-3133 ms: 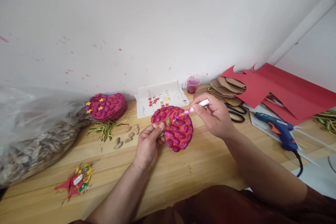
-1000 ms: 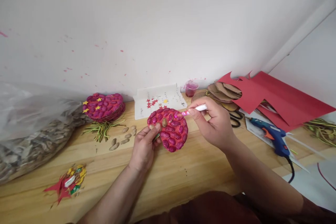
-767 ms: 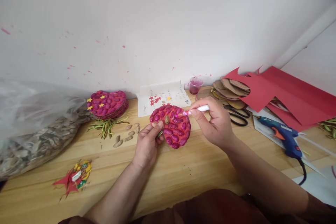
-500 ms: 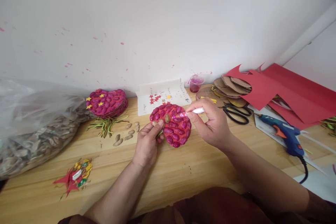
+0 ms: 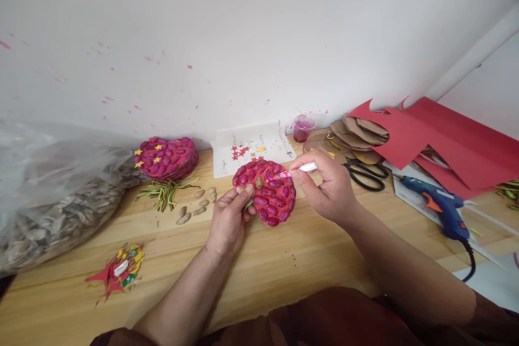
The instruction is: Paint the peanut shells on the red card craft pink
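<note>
A red heart-shaped piece (image 5: 269, 192) covered in magenta-painted peanuts is held up over the table, its point toward me. My left hand (image 5: 230, 215) is closed on its left edge, thumb on top. One peanut (image 5: 259, 182) near that thumb is still plain brown. Between thumb and fingers my right hand (image 5: 326, 186) pinches a white-handled paintbrush (image 5: 304, 168). Its magenta-wet tip touches or nearly touches a peanut in the upper middle of the heart. Several loose peanuts (image 5: 199, 211) lie on the table left of the heart.
Stacked painted hearts (image 5: 172, 157) and a clear bag of peanuts (image 5: 60, 216) stand left. Behind are a paper sheet (image 5: 227, 165) with small stars and a paint cup (image 5: 303, 128). Scissors (image 5: 367, 174), a blue glue gun (image 5: 444, 208) and red paper (image 5: 458, 157) lie right; scraps (image 5: 117, 270) lie front left.
The brush tip and my right hand have shifted very slightly on the heart. My left hand keeps its hold, and the view has moved a little.
</note>
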{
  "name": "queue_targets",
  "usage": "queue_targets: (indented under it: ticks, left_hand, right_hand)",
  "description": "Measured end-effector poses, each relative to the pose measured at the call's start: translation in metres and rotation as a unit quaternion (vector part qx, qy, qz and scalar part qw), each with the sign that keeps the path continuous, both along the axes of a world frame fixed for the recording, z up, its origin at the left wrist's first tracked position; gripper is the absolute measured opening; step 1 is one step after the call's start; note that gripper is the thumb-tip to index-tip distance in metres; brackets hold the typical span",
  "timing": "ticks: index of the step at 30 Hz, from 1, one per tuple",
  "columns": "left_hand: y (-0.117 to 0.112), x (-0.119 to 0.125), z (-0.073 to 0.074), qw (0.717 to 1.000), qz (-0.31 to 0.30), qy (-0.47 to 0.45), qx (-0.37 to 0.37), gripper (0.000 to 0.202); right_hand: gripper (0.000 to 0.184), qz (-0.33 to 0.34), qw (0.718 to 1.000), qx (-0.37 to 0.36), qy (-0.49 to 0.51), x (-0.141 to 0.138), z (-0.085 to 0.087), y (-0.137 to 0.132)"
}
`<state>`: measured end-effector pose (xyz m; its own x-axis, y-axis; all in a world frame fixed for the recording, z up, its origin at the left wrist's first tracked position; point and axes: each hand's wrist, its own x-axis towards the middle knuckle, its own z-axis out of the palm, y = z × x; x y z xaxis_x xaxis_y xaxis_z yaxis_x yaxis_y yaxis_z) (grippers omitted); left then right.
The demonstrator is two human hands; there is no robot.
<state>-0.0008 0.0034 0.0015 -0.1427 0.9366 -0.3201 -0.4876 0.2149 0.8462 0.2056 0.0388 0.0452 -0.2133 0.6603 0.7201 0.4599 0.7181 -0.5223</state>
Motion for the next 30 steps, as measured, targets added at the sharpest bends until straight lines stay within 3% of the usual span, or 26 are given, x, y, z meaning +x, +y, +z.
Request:
queue_targets:
  ticks: [13,30]
  left_hand:
    - [0.0008,0.0009,0.0019,1.000,-0.007,0.016,0.004,0.044]
    - [-0.0026,0.0008,-0.0041,0.998,-0.007,0.043,0.034,0.035]
  right_hand:
    - [0.004,-0.017,1.000,0.006,0.007,-0.0003,-0.0009,0.0000]
    - [0.011,0.051,0.997,0.034,-0.052,-0.0046,-0.0048,-0.0036]
